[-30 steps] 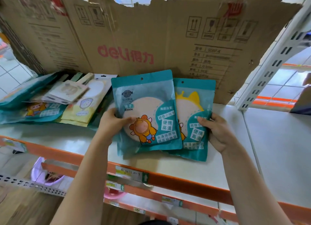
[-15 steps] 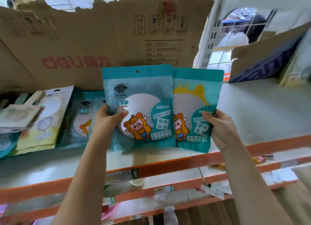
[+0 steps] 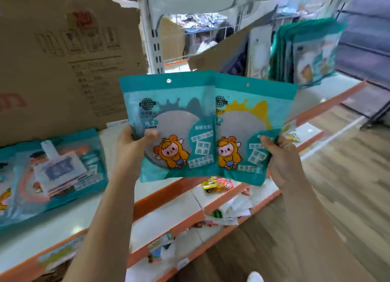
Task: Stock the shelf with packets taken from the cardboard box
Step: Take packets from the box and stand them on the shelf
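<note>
- The left hand pinched the first teal packet at its edge, with "MIRRUR" printed just above the thumb.
- The right hand, fingers curled, gripped the second teal packet by its lower corner.
- Both packets were held up above the shelf.
- The cardboard box, printed with handling symbols, stood behind the left fingers.

Two packets are held upright and side by side above the front edge of the shelf. The left hand grips the left packet at its left edge, and the right hand grips the right packet at its lower right edge. The left packet overlaps the right packet's left edge, in front of it. Behind and to the left, a cardboard sheet stands at the back of the shelf, with flat packets lying before it. A shelf post rises behind the held pair. Far right, a row of packets stands upright on the shelf. Lower shelves lie beneath.
</note>
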Available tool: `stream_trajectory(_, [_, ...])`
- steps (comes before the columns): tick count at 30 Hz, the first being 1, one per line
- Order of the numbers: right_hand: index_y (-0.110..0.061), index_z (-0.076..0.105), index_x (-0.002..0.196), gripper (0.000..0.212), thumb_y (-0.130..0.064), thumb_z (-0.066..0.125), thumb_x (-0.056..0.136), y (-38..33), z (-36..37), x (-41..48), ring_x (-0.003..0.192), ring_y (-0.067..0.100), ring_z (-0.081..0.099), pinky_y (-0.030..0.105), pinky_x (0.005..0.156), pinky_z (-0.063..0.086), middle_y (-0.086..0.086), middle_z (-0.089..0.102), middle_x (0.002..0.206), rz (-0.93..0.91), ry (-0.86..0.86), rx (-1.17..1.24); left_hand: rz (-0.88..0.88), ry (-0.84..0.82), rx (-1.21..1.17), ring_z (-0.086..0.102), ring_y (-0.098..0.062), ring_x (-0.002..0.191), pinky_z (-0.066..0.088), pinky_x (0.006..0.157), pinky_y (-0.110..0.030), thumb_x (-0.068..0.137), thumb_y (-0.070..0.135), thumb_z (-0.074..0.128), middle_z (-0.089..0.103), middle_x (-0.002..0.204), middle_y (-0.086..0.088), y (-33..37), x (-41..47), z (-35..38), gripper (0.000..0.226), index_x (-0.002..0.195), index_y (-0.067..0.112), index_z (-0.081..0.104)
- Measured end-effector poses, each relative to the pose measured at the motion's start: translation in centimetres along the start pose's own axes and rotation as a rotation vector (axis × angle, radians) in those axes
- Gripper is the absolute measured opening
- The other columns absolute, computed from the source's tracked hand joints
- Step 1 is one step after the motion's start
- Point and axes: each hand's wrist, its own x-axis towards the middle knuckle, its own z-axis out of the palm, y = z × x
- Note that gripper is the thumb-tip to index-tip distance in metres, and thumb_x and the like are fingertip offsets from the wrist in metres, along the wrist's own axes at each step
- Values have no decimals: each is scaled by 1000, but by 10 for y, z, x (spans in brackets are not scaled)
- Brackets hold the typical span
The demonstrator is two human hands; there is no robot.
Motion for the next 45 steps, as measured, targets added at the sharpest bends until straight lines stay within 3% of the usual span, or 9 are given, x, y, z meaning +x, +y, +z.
stream_trajectory(2, [-12, 61, 89, 22, -16, 73, 71, -6, -21, 6, 65, 10, 68, 26, 56, 55, -6, 72, 72, -6, 23, 7, -11, -50, -11, 69, -18, 85, 56, 65, -29, 80, 3, 67, 69, 94, -3, -1, 0, 25, 29, 108, 8, 59])
stream_trajectory(4, [-11, 62, 91, 9, -8, 60, 82, -19, -56, 16, 65, 11, 67, 26, 58, 56, -6, 72, 73, -27, 75, -21, -16, -83, 0, 68, -19, 86, 56, 68, -34, 80, 2, 66, 69, 96, -3, -3, -5, 66, 26, 103, 14, 59])
stream_trajectory(17, [-12, 64, 93, 13, -2, 57, 88, -92, -265, 75, 69, 14, 68, 31, 64, 57, -4, 72, 78, -54, 233, -63, 14, -169, 25, 65, -33, 95, 55, 81, -47, 80, 3, 68, 68, 102, -11, -42, -31, 305, 32, 110, 8, 59])
stream_trajectory(20, [-11, 63, 93, 14, -1, 56, 87, -96, -295, 90, 68, 15, 68, 30, 64, 58, -4, 73, 77, -54, 263, -60, -14, -191, 18, 64, -32, 95, 55, 81, -43, 81, 3, 68, 67, 97, -7, -49, -27, 345, 30, 108, 11, 59])
stream_trajectory(27, [-13, 63, 92, 13, -2, 57, 86, -106, -346, 149, 69, 15, 69, 35, 69, 59, -4, 74, 78, -21, 349, -47, -9, -252, 66, 63, -31, 93, 54, 85, -47, 79, 5, 70, 65, 96, -8, -66, 11, 430, 33, 109, 8, 58])
stream_trajectory(32, [-13, 63, 91, 13, -2, 57, 87, -134, -376, 219, 67, 14, 69, 29, 60, 58, -3, 74, 76, -38, 371, -63, -16, -268, 29, 62, -29, 85, 51, 89, -53, 75, 5, 73, 65, 81, -4, -71, 61, 501, 31, 102, 6, 58])
stream_trajectory(41, [-14, 62, 92, 13, -3, 59, 86, -196, -400, 356, 70, 17, 69, 34, 64, 57, -3, 73, 78, -62, 315, -95, 62, -233, 1, 63, -33, 96, 53, 87, -51, 75, 6, 74, 62, 91, -9, -48, 146, 605, 26, 88, 21, 58])
stream_trajectory(45, [-13, 61, 97, 13, -7, 61, 86, -198, -410, 399, 78, 22, 69, 40, 72, 56, 4, 70, 91, -12, 291, -103, 50, -185, -2, 63, -29, 99, 52, 89, -50, 75, 13, 75, 64, 98, -7, -55, 169, 627, 25, 92, 23, 58])
